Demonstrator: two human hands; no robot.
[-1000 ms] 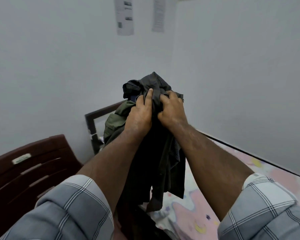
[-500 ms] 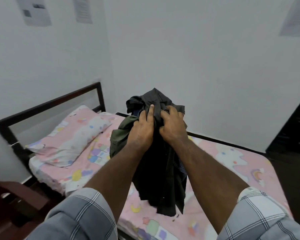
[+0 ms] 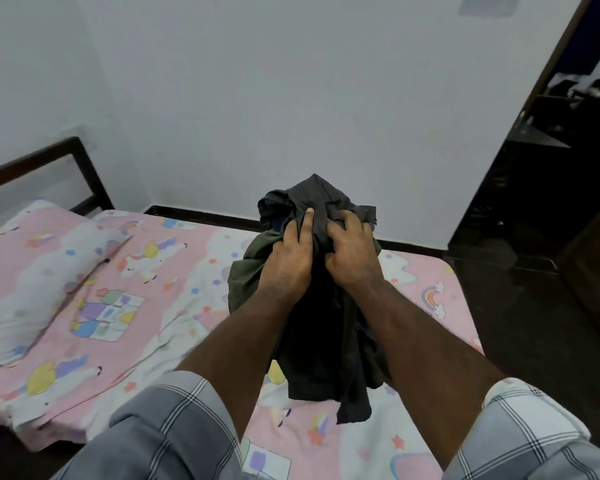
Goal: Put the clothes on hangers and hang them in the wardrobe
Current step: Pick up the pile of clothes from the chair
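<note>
I see the clothes (image 3: pixel 326 323) bunched up in one dark bundle, held up in the air over the bed (image 3: pixel 125 306). The bottom of the bundle hangs down close to the sheet; I cannot tell if it touches. There is dark grey cloth on top and a green piece (image 3: pixel 248 271) on the left side. I think more than one piece is in there, but I cannot count them.

My left hand (image 3: pixel 286 261) is clenched on the top of the bundle, with one finger pointing up along the cloth. My right hand (image 3: pixel 352 251) is clenched on it too, right beside the left. Both hold near the top, I think so the whole heap hangs down and nothing slips out.

The bed has a pink sheet with cartoon animals, and a pillow (image 3: pixel 49 271) lies at the left end. It looks like a good soft place to drop the heap and sort it.

Behind is a plain white wall (image 3: pixel 291 98). On the right is a dark open space (image 3: pixel 551 168) with shelves; it may be the wardrobe. I see no hangers, so no hanging has started.
</note>
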